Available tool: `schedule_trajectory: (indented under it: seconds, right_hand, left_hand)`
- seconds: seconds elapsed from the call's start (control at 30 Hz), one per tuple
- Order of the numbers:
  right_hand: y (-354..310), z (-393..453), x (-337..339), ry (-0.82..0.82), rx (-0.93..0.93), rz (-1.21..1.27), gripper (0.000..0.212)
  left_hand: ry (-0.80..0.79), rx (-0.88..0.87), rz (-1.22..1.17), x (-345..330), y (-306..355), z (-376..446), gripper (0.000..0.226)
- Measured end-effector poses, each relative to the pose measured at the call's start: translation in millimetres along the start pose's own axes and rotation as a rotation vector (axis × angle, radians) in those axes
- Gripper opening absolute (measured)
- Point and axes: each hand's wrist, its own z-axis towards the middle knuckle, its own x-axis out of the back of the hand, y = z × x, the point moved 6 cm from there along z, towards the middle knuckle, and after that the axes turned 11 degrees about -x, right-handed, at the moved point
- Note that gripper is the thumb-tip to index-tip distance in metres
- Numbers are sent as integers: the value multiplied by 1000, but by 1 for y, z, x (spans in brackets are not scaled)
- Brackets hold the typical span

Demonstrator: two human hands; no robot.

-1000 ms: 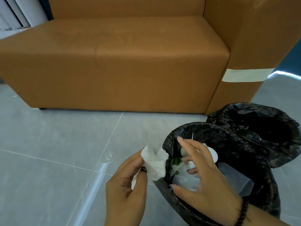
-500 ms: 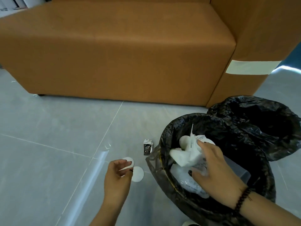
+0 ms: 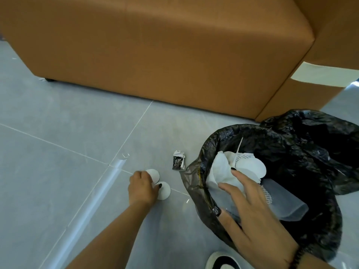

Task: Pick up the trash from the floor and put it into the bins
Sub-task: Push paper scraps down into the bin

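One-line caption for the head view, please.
Left hand reaches two white pads on the floor; right hand hovers over tissue in the black-lined bin.

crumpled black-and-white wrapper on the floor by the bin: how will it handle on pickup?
The crumpled black-and-white wrapper probably weighs almost nothing and may skid if pushed across the smooth grey floor tile. Its creases suggest it will deform under a pinch.

Grey tiled floor, pale grout lines crossing; glossy light streak along one joint. Tan upholstered sofa spans the far side; pale tape strip on its right arm.
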Motion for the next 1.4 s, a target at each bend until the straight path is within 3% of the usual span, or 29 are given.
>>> schedule_trajectory:
  seconds: [0.17, 0.3, 0.47, 0.67, 0.77, 0.97, 1.07, 1.17, 1.4]
  right_hand:
    - [0, 1, -2, 25, 16, 51, 63]
    - [3, 2, -4, 72, 36, 71, 52]
    - [3, 2, -2, 108, 58, 99, 54]
    - [-1, 0, 0, 68, 39, 90, 53]
    - [-2, 0, 1, 58, 36, 90, 52]
    - [-2, -3, 7, 73, -12, 181, 45]
    - [0, -6, 10, 82, -32, 231, 58]
    - [0, -8, 10, 93, -24, 243, 59]
    - [-2, -4, 12, 152, 7, 220, 55]
  left_hand:
    - [-314, -229, 176, -7, -2, 11, 60]
    - [-314, -354, 335, -7, -7, 3, 57]
    - [-130, -148, -108, 0, -30, -13, 68]
    - [-109, 6, -422, 12, -46, -34, 17]
    - [-90, 15, -462, 18, -49, -37, 13]
    - [-94, -43, -322, 21, -53, -48, 13]
    - [-166, -177, -236, 11, -45, -58, 15]
    - [-204, -363, -5, -2, -39, -56, 19]
    - [-274, -319, 143, -3, -23, -36, 17]
